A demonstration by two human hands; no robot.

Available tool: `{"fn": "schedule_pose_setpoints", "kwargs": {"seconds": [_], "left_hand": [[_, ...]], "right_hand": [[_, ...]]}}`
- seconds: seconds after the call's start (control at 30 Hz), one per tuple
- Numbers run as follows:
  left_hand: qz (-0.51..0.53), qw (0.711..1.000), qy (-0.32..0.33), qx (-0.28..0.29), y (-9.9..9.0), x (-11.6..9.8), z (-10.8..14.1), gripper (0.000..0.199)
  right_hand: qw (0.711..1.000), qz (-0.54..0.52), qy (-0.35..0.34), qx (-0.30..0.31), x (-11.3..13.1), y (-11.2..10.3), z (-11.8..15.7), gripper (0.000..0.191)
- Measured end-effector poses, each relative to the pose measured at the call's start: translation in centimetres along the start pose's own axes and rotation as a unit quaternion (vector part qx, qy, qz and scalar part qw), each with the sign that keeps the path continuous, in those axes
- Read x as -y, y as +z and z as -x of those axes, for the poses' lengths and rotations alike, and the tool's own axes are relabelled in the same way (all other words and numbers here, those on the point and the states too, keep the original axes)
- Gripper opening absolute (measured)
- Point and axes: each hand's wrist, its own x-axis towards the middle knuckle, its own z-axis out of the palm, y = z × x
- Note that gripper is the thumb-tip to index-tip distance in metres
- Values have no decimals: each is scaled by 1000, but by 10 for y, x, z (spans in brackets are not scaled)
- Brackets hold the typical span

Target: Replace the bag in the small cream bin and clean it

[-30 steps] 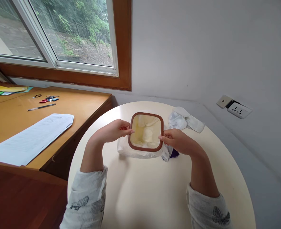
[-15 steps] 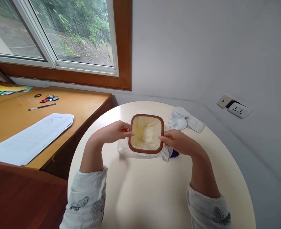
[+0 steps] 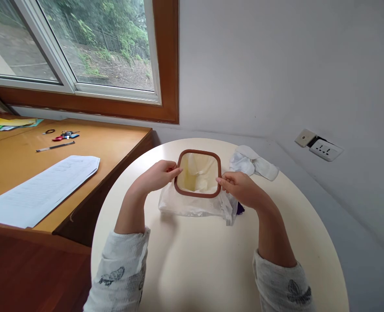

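Observation:
Between my two hands is a rounded-square frame (image 3: 196, 195) with a brown rim, tilted towards me above the round table. Cream, yellowish and white folds show inside the rim; whether they lie behind a clear pane or an opening I cannot tell. My left hand (image 3: 159, 175) pinches its left side with thumb and fingers. On the right side, my right hand (image 3: 240, 186) grips the rim between thumb and fingertips. Below and behind the frame lies a crumpled clear plastic bag (image 3: 187, 206), and a dark purple bit (image 3: 240, 209) shows beside it under my right hand.
A bundle of white cloth (image 3: 255, 162) lies at the back right of the round cream table (image 3: 205, 260). On the wooden desk (image 3: 120, 143) to the left are papers (image 3: 48, 186), a pen (image 3: 55, 147) and keys (image 3: 68, 135). Wall sockets (image 3: 325, 150) are at right.
The frame has moved slightly up and away from me, both hands with it. More of the plastic bag shows below its lower edge.

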Motion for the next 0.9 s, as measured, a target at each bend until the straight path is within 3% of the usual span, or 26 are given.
{"fn": "schedule_pose_setpoints", "kwargs": {"seconds": [0.33,0.57,0.77,0.9], "left_hand": [[85,993,-58,-60,10,3,-10,37],[88,990,-59,-93,11,11,-14,37],[112,990,-39,-78,8,9,-10,45],[94,994,-16,-49,2,0,-1,48]], "right_hand": [[997,-69,-6,-43,0,7,-3,32],[995,-45,-6,-93,4,9,-4,33],[997,-52,-42,-41,11,6,3,39],[998,-31,-58,-26,11,6,4,32]]}}
